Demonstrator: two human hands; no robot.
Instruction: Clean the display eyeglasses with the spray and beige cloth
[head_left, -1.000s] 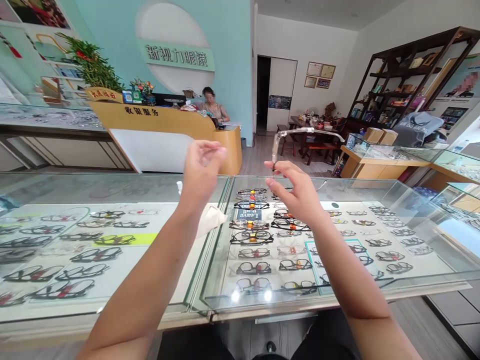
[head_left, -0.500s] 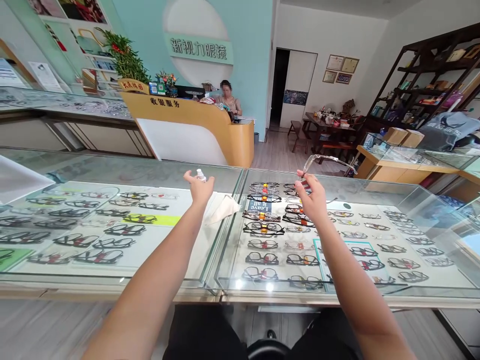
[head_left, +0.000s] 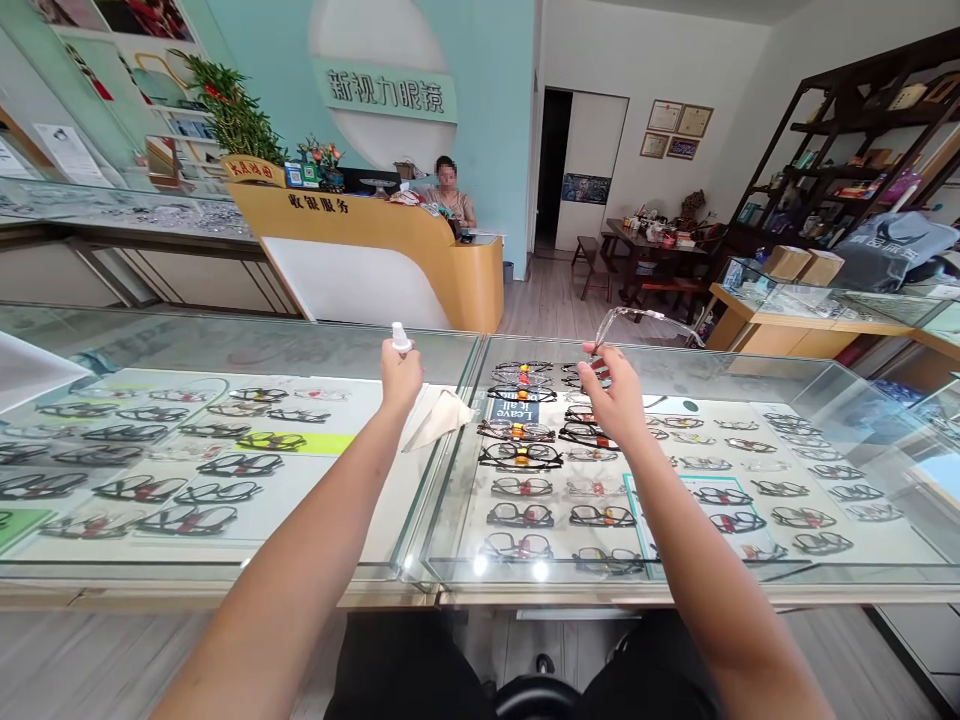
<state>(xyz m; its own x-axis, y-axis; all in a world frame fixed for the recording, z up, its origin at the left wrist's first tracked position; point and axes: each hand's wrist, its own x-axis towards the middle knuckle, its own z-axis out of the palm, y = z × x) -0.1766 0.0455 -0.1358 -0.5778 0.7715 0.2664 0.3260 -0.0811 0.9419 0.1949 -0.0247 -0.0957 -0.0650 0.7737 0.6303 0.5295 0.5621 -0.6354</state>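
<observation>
My left hand (head_left: 402,378) is closed around a small white spray bottle (head_left: 400,337), whose top sticks up above the fingers. Close beside it, a cream cloth (head_left: 441,418) lies crumpled on the glass counter. My right hand (head_left: 616,392) pinches a pair of clear-framed glasses (head_left: 606,325) between thumb and fingers. They are raised above the counter, one temple stretching out to the right. Beneath both hands, rows of eyeglasses (head_left: 521,456) show through the glass top of the display case (head_left: 450,520).
A person (head_left: 450,195) sits behind the wooden cash desk (head_left: 360,220) across the room. To the right stands another glass counter (head_left: 795,325) with cardboard boxes (head_left: 787,262) on it. A stool base (head_left: 536,695) shows below me between my legs.
The fingers of my left hand, spread around the bottle before, have closed on it. My right hand with the glasses has shifted slightly left in view; the whole view has shifted a little.
</observation>
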